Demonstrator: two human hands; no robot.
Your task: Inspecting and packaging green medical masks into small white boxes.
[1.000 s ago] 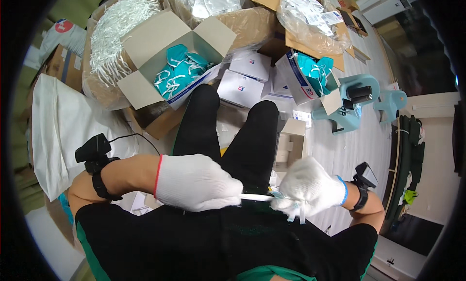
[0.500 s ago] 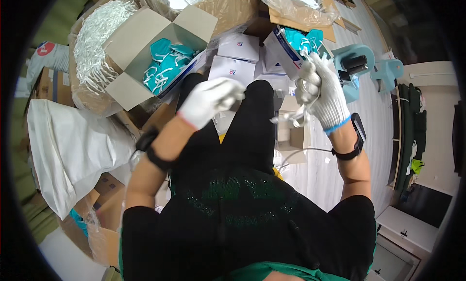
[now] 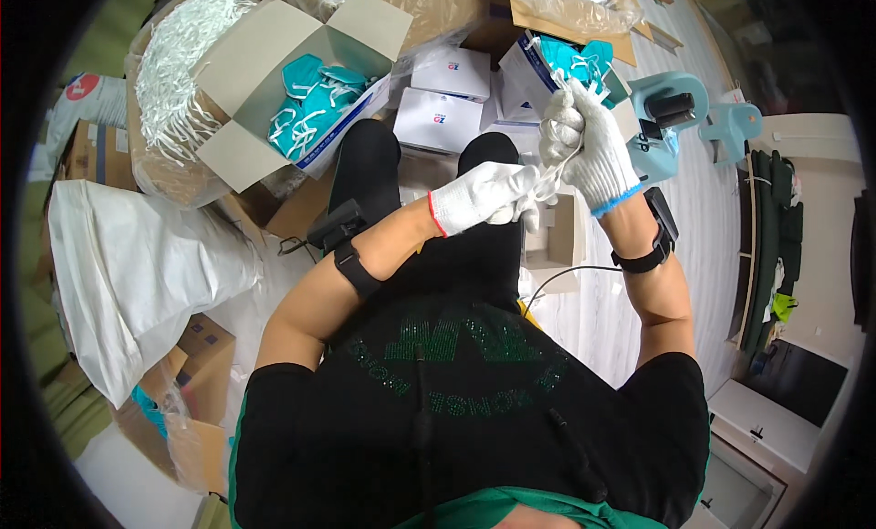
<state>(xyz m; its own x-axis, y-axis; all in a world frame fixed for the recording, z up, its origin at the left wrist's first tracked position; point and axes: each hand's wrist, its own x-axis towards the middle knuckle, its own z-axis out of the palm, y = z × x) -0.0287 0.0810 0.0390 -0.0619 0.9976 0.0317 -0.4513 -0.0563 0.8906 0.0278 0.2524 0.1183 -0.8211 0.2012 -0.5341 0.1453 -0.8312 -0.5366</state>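
Observation:
Both my hands wear white knit gloves and are raised over my knees. My right hand [image 3: 589, 141] is closed on a small white mask [image 3: 550, 175] with thin straps, held up above a little open carton [image 3: 554, 240]. My left hand [image 3: 484, 197] pinches the lower end of the same white piece, so the two hands touch. Each wrist carries a black band device. I sit in black clothes with my legs stretched forward.
An open cardboard box of teal masks [image 3: 315, 104] lies ahead left, beside a heap of white straps [image 3: 173, 63]. White flat boxes [image 3: 438, 118] sit by my knees. A teal tape dispenser [image 3: 666, 118] stands right. A white sack [image 3: 137, 273] lies left.
Both hands rose from my lap to above my knees, then drew together again; the left hand moved right to meet the right hand on the white piece.

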